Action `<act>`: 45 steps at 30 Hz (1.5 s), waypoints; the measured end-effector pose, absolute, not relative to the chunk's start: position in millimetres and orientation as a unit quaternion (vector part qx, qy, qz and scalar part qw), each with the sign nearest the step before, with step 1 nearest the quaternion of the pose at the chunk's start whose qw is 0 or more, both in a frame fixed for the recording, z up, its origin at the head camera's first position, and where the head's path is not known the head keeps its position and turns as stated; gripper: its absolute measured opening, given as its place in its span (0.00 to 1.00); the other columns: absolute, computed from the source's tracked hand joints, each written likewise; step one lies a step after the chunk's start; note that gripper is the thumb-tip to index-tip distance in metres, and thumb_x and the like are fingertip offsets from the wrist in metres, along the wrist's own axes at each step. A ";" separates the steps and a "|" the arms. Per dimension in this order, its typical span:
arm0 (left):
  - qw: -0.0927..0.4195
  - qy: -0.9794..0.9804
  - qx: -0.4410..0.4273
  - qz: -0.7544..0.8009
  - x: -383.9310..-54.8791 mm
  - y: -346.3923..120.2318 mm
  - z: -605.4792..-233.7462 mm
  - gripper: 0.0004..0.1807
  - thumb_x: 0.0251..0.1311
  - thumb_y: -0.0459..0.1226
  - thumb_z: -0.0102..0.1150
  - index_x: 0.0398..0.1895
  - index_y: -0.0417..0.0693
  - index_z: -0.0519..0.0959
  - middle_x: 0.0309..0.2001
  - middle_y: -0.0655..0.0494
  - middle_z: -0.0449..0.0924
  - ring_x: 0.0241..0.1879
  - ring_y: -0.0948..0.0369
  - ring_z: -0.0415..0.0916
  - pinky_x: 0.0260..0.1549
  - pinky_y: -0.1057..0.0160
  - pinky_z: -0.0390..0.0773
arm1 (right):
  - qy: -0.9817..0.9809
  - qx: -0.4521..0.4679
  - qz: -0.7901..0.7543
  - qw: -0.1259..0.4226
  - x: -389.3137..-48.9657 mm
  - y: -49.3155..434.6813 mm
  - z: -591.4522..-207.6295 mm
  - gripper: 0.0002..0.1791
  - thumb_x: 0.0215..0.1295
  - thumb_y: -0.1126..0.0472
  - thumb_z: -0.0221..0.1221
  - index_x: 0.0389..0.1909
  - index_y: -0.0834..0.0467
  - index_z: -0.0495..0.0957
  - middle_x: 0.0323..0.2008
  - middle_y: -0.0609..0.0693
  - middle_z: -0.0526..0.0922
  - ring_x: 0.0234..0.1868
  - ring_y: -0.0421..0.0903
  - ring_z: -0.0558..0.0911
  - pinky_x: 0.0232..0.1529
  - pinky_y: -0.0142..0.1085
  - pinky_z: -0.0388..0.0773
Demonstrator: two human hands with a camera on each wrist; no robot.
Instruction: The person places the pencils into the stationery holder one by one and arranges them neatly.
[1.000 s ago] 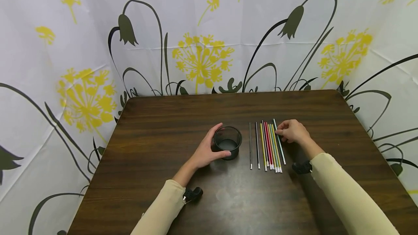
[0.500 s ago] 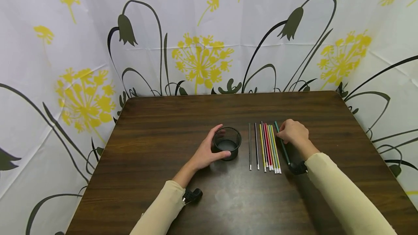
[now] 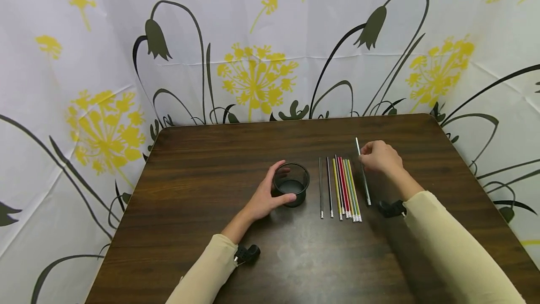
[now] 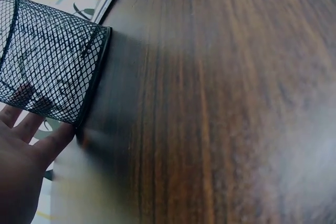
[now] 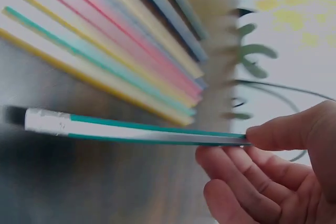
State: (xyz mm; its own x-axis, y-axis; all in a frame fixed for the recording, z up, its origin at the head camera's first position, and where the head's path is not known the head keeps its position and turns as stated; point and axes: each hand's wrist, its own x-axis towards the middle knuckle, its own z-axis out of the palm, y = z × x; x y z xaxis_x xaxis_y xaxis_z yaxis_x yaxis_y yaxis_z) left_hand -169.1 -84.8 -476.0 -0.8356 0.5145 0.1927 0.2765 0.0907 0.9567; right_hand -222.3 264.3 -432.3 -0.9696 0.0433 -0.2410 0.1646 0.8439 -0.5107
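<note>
A black mesh pencil cup (image 3: 300, 197) stands upright near the middle of the table. My left hand (image 3: 262, 197) holds it from the left, thumb at the near side and fingers round the back; in the left wrist view, fingertips (image 4: 58, 139) show against the mesh (image 4: 52, 56). To the right, my right hand (image 3: 381, 156) pinches a green pencil (image 3: 364, 182) between thumb and fingers. Its silvery eraser end (image 5: 47, 121) points back toward me in the head view. Just left of it lies a row of several pencils (image 3: 347, 191) in yellow, red, green and dark colours.
Two dark pencils lie slightly apart at the row's left side, the outermost being a grey pencil (image 3: 321, 189). All rest on a dark brown wooden table (image 3: 211, 163). A white curtain (image 3: 190, 79) with printed flowers hangs behind the table's far edge.
My right hand has lifted the green pencil from the right end of the row and moved it slightly away from the others. The left hand stays at the cup.
</note>
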 end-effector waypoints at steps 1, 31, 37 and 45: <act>0.096 0.732 0.270 0.618 -169.1 -84.9 -476.3 0.47 0.56 0.30 0.68 0.76 0.46 0.51 0.68 0.32 0.60 0.67 0.37 0.58 0.59 0.34 0.59 | 0.951 0.050 -0.288 0.101 -222.5 262.2 -427.2 0.13 0.66 0.54 0.56 0.44 0.59 0.79 0.25 0.47 0.85 0.25 0.45 0.83 0.27 0.42 0.71; 0.104 0.729 0.275 0.618 -170.1 -87.2 -479.7 0.47 0.59 0.31 0.66 0.76 0.44 0.48 0.69 0.31 0.58 0.68 0.36 0.55 0.62 0.34 0.55 | 0.789 -0.167 -0.591 -0.016 -183.9 143.4 -390.0 0.06 0.71 0.64 0.58 0.44 0.61 0.75 0.40 0.56 0.87 0.37 0.51 0.85 0.31 0.43 0.82; 0.109 0.727 0.273 0.620 -169.8 -86.6 -481.1 0.47 0.59 0.30 0.66 0.76 0.44 0.48 0.69 0.30 0.58 0.68 0.36 0.56 0.63 0.36 0.55 | 0.821 -0.200 -0.535 -0.023 -178.3 134.3 -405.2 0.07 0.69 0.63 0.60 0.45 0.57 0.78 0.39 0.53 0.87 0.35 0.49 0.86 0.34 0.38 0.79; 0.099 0.746 0.265 0.603 -172.9 -86.8 -489.8 0.47 0.60 0.34 0.66 0.76 0.48 0.48 0.70 0.40 0.60 0.69 0.44 0.58 0.64 0.40 0.57 | 0.840 -0.237 -0.488 -0.001 -177.6 127.7 -416.1 0.09 0.67 0.63 0.62 0.46 0.60 0.81 0.35 0.49 0.85 0.35 0.42 0.85 0.37 0.40 0.80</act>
State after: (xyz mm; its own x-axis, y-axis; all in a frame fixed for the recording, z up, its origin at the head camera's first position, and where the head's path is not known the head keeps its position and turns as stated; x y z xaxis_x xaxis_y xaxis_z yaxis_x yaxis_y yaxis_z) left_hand -172.9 -86.8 -489.8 -0.8398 0.5146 0.1729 0.2767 0.1318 0.9519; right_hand -177.6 127.7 -416.1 -0.8877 -0.3977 0.2320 -0.3986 0.4119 -0.8194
